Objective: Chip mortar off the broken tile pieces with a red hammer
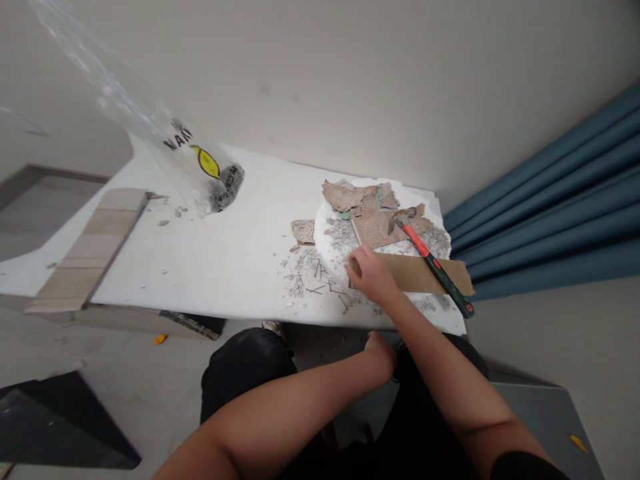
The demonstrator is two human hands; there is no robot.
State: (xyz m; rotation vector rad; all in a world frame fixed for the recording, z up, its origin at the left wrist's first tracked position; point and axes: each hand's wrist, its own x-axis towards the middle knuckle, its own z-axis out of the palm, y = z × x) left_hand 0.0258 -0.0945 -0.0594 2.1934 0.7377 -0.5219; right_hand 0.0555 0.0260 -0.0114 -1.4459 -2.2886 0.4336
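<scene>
My right hand rests on the white board, fingers curled at the near end of a brown cardboard strip, beside scattered nails and grey rubble. What it grips, if anything, is hidden. A red-and-black hammer lies across the strip, its head on broken tile pieces atop a round white slab. My left hand hangs below the board's front edge; its fingers are hidden behind my right forearm.
A clear plastic bag with black and yellow print hangs over the board's left part. A beige tile strip lies at the left. Blue curtain hangs at the right. A dark mat lies on the floor.
</scene>
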